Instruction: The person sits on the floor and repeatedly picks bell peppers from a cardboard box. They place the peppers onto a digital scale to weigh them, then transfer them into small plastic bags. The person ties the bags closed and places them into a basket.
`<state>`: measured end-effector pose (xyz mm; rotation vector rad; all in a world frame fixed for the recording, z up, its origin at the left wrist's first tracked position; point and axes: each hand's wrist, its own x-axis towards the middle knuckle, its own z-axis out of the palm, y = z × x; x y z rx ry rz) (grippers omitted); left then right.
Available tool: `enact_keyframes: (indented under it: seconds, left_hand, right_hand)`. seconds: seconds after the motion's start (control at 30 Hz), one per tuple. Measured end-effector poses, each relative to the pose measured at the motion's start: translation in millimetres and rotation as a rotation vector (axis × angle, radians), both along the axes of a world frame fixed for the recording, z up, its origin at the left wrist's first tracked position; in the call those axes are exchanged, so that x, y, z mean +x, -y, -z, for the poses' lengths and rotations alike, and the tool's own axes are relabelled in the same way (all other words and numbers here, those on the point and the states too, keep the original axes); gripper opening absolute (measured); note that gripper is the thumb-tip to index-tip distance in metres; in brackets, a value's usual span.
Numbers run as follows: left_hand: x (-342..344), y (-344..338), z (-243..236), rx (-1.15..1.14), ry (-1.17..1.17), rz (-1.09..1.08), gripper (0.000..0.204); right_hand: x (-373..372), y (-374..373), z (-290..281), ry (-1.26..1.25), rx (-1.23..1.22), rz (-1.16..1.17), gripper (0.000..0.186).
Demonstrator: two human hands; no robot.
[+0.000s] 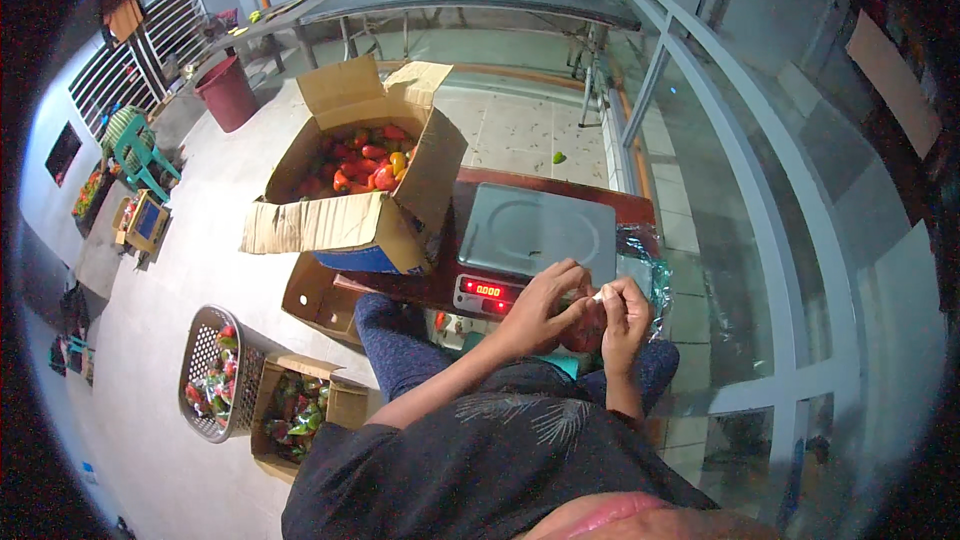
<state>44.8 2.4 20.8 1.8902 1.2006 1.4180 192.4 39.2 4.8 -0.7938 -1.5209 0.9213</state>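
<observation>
Just in front of the digital scale (537, 230), my left hand (548, 308) and my right hand (626, 318) meet with fingers pinched together. Between them hangs a clear plastic bag (583, 333) with something red inside, which looks like peppers. A small whitish bit, perhaps the bag's gathered neck, shows at the fingertips. Nothing rests on the scale's grey plate, and its red display is lit. To the left of the scale, an open cardboard box (345, 225) holds many red peppers (362, 162), with a few orange and green ones.
Clear plastic bags (648, 270) lie right of the scale on the reddish low table (632, 202). A crate (192, 380) and a smaller box (262, 430) with bagged peppers stand at the lower left. Metal railing (790, 230) runs along the right. A maroon bin (226, 95) stands farther back.
</observation>
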Motion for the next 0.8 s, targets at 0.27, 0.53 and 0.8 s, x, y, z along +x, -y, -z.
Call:
enact_keyframes:
  seconds: [0.27, 0.53, 0.8]
  left_hand:
    - [0.9, 5.4, 7.7, -0.013, -0.15, -0.156, 0.021]
    - [4.4, 5.2, 12.8, 0.029, -0.084, -0.216, 0.026]
    - [5.0, 6.1, 8.3, 0.182, -0.227, -0.206, 0.031]
  right_hand:
    - [-0.7, -5.2, 0.6, 0.177, 0.003, -0.025, 0.02]
    - [4.0, -15.0, -20.1, 0.382, 0.197, -0.116, 0.015]
    - [9.3, -3.2, -20.6, 0.45, 0.231, -0.102, 0.015]
